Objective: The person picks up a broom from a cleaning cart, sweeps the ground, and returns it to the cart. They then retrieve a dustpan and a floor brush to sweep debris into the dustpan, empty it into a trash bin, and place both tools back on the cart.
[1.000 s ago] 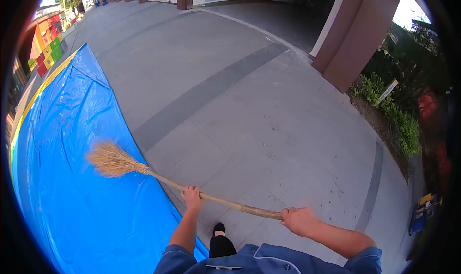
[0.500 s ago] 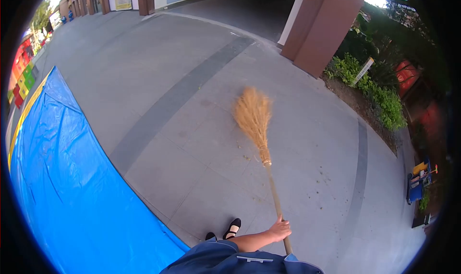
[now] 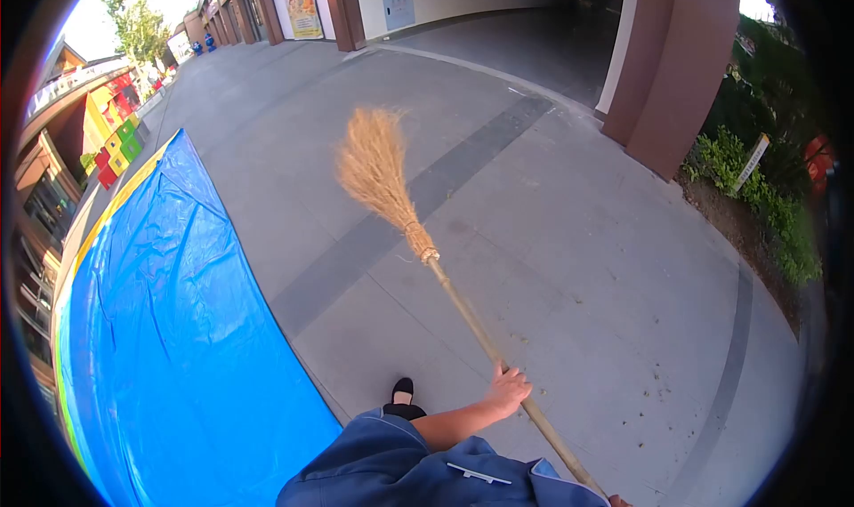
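A straw broom (image 3: 378, 164) with a pale wooden handle reaches forward and left over the grey pavement, its bristles fanned out. My left hand (image 3: 509, 390) is wrapped round the middle of the handle, the arm crossing in from a dark blue sleeve. At the bottom edge, a sliver of my right hand (image 3: 619, 501) shows at the handle's lower end; most of it is out of frame. One black shoe (image 3: 403, 389) is visible beside the blue sheet. Small bits of debris (image 3: 656, 378) lie scattered on the pavement to the right of the handle.
A large blue plastic sheet (image 3: 196, 329) covers something on the left. Brown pillars (image 3: 680, 71) flank a dark entrance at the back. A planting bed with green shrubs (image 3: 756, 187) and a small sign (image 3: 753, 162) borders the right side. Coloured blocks (image 3: 120, 151) stand far left.
The broom's bristles have swung left, and the handle now slants more. The view has turned left, bringing in more of the buildings there. Part of my right hand has come into view.
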The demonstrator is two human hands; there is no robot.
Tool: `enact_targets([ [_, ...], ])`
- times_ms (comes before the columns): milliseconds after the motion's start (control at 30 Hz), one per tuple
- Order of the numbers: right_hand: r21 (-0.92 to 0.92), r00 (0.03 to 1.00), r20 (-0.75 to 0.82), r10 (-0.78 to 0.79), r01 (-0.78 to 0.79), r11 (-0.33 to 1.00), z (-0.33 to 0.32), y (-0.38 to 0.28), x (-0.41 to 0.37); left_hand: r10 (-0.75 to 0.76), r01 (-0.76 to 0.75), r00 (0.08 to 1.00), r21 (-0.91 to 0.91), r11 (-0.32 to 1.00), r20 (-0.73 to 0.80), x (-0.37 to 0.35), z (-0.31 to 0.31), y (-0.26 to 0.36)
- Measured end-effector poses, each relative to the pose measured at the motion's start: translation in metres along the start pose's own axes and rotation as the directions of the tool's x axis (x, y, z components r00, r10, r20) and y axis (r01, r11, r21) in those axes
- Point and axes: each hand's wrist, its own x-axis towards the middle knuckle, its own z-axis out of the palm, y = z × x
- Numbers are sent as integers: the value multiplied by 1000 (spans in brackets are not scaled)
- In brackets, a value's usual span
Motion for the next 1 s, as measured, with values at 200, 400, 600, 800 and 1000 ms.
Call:
enact_targets([
  [200,-342,868,30,-496,476,810,-84,-155,231,-500,500,842,-51,864,-205,-21,-37,-187],
  [400,-493,638,265,-723,734,467,-146,-445,367,-822,786,506,-252,565,-262,-82,-40,-388],
  [600,-558,785,188,-590,580,593,-203,-485,394,-704,669,607,-240,703,-368,1,-87,-444],
  [800,-395,944,181,-276,327,858,-152,-433,343,-399,392,917,-184,901,3,90,-67,-447],
  [1000,-34,907,294,301,-305,952,-67,-384,209,145,-98,936,-156,983,322,160,-31,-342],
])
